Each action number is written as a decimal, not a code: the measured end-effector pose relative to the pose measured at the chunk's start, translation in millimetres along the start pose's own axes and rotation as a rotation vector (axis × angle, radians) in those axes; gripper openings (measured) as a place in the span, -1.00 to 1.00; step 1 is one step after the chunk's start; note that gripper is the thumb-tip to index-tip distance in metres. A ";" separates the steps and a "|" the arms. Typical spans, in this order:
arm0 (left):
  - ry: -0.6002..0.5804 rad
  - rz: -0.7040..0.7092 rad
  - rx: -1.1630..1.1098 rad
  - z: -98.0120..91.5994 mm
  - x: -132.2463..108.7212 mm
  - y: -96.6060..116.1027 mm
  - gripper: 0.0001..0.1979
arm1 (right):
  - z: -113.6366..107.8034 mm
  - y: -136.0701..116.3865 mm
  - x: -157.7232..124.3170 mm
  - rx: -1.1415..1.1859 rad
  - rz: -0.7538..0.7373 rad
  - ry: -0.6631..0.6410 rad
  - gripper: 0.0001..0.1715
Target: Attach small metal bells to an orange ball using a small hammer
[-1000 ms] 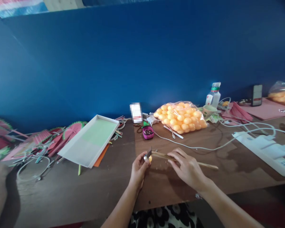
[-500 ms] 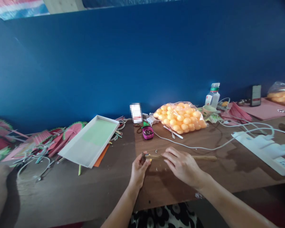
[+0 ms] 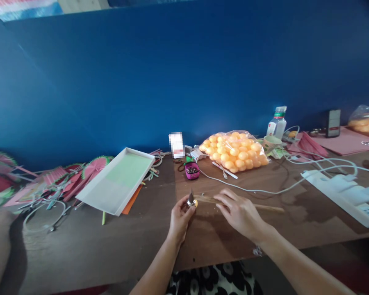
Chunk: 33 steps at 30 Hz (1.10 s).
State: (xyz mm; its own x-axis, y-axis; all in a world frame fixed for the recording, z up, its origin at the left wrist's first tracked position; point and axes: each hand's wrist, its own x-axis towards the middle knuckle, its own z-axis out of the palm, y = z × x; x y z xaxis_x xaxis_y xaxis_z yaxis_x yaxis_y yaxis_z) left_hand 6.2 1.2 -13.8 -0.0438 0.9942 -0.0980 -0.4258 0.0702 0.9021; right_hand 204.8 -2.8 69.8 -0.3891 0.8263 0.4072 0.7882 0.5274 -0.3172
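Left hand point(image 3: 178, 215) is pinching something small at the near end of a long thin wooden stick point(image 3: 266, 207) — looks like a little metal bit with a dark tip and a yellow-orange blob under it point(image 3: 192, 201), too small to say more. Right hand point(image 3: 240, 211) lies flat over the stick a bit further right, fingers loosely spread and pressing it down onto the brown table point(image 3: 295, 229).

The stick sits in the middle of the table, just in front of the person, running off to the right. My guess is it's light and fairly stiff but snappable if you lean on it — so pinning it mid-length like this and working at the end seems sensible. The tiny piece is probably fiddly and easy to drop; fingertip grip only.

Around it: a clear bag of orange ping-pong balls point(image 3: 233, 150) further back, a small pink tub point(image 3: 192, 170), a white tray point(image 3: 118, 180) to the left propped on a slant, pink paper fans point(image 3: 80, 176) far left, a white power strip point(image 3: 341, 192) on the right with cable.

Writing: a plastic bottle point(image 3: 276, 123) has a label but I can't read it. No brands legible anywhere.
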 end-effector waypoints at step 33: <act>0.006 -0.098 -0.156 0.9 -4.4 13.0 -0.63 | 33.3 106.5 4.6 -0.250 0.345 0.035 -0.77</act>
State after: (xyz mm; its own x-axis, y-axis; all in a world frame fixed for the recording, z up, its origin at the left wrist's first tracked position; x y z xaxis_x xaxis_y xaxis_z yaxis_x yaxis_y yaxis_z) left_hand 1.6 -2.2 -1.3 -0.0003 0.9826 -0.1856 -0.5636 0.1531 0.8117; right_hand 271.0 63.8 9.4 -0.0691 0.9365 0.3438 0.9624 0.1534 -0.2244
